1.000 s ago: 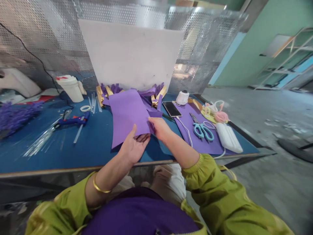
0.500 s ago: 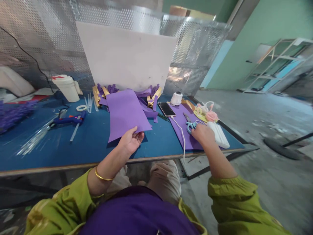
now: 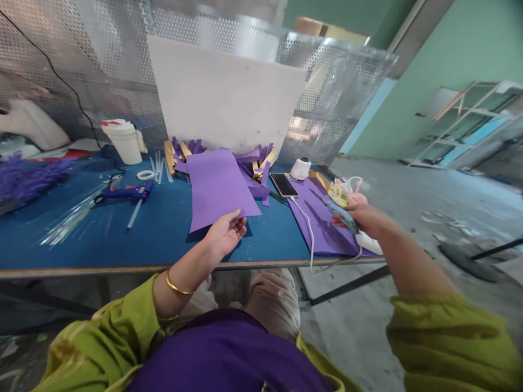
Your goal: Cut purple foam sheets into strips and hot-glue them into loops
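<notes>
My left hand [image 3: 226, 234] pinches the near edge of a purple paper sheet [image 3: 220, 188], thumb on top and fingers underneath. The sheet's far end reaches over purple strips and gold-wrapped pieces. At the right, my right hand [image 3: 363, 220] is closed around the light-blue handles of a pair of scissors [image 3: 341, 213], slightly blurred. Their blades point up and left, held above more purple paper [image 3: 322, 226] on the table. Beside them run a white cable [image 3: 308, 228] and a phone [image 3: 284, 185].
On the blue table [image 3: 163, 239] at left lie a glue gun [image 3: 126, 191], clear glue sticks, a tape roll [image 3: 145, 175] and a white container [image 3: 122, 141]. Purple flowers [image 3: 32, 179] are at far left. A white board [image 3: 229, 92] stands behind. Craft flowers [image 3: 347, 190] lie at right.
My right hand has picked the scissors up off the purple paper and moved slightly right. My left hand still holds the sheet. The view has shifted a little.
</notes>
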`<action>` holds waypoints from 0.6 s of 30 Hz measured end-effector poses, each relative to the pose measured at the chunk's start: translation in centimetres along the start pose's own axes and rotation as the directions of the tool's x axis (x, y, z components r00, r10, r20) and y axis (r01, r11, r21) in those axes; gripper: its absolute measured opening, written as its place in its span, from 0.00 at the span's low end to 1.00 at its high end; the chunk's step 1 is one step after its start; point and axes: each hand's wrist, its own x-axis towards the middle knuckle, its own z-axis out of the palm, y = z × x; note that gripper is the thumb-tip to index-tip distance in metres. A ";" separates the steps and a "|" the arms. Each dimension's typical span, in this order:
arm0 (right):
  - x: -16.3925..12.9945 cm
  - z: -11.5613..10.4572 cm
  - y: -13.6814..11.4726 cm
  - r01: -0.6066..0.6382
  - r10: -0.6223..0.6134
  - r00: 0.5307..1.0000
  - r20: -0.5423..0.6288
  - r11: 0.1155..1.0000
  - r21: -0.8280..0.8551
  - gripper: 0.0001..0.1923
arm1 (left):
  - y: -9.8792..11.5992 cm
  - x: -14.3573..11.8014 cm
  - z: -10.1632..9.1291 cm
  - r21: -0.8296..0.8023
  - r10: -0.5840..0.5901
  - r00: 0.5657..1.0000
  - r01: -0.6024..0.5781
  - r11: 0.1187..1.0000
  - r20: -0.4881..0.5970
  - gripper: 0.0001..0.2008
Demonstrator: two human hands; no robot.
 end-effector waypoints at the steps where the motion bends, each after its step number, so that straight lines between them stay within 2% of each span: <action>1: -1.2 0.0 -0.2 -0.018 0.013 0.998 0.065 0.996 0.085 0.08 | 0.0 0.0 0.0 -0.002 -0.001 1.000 0.001 1.000 0.003 0.10; 4: -5.5 1.2 -1.1 -0.071 0.020 0.986 0.167 0.950 0.304 0.09 | -0.1 0.0 0.0 -0.007 -0.003 1.000 0.003 1.000 0.009 0.10; 5: -7.1 1.8 -1.7 -0.176 0.026 0.954 0.298 0.854 0.489 0.12 | -0.1 0.0 0.0 -0.009 -0.004 1.000 0.004 1.000 0.010 0.10; 6: -8.7 2.6 -2.3 -0.302 0.029 0.904 0.426 0.749 0.590 0.15 | -0.1 0.0 0.0 -0.009 -0.003 1.000 0.003 1.000 0.010 0.10; 7: -10.3 3.4 -2.9 -0.402 0.012 0.845 0.535 0.674 0.620 0.17 | -0.1 0.0 0.0 -0.010 -0.001 1.000 0.001 1.000 0.010 0.10; 8: -11.8 4.2 -3.5 -0.449 -0.023 0.804 0.595 0.633 0.631 0.20 | -0.1 0.0 0.0 -0.009 0.002 1.000 -0.002 1.000 0.011 0.10; 9: -13.1 5.0 -4.1 -0.464 -0.057 0.777 0.627 0.620 0.632 0.21 | -0.1 0.0 0.0 -0.009 0.005 1.000 -0.005 1.000 0.012 0.10; 12: -15.5 6.8 -5.4 -0.444 -0.122 0.759 0.640 0.621 0.646 0.19 | -0.2 0.0 0.0 -0.009 0.016 1.000 -0.016 1.000 0.018 0.09; 18: -16.1 8.3 -6.4 -0.445 -0.137 0.718 0.682 0.664 0.601 0.22 | -0.5 0.2 0.0 -0.015 0.027 0.999 -0.026 1.000 0.019 0.09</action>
